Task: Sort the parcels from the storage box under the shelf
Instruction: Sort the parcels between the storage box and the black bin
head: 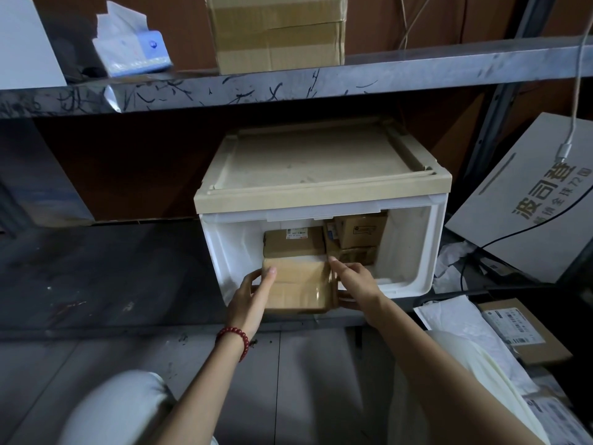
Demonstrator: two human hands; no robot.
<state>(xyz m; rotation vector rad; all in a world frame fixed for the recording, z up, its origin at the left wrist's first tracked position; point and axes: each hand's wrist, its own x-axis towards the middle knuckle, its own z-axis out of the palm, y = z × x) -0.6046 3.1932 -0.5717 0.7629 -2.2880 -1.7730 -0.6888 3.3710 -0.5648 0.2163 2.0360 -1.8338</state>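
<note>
A brown taped cardboard parcel (298, 284) is gripped by the left hand (250, 293) at nine o'clock, the right hand (356, 281) at three

white plastic storage box (414, 239) with a beige lid (321, 162), tucked under the shelf (288, 86), front open, taped brown parcel (298, 284) at its mouth gripped between left hand (253, 290) and right hand (356, 281), labelled parcel (293, 242) right behind, small cartons (359, 232) stacked back right

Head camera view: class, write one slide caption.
Left hand and right hand hold a taped brown parcel at the open front of the white storage box under the shelf.
</note>
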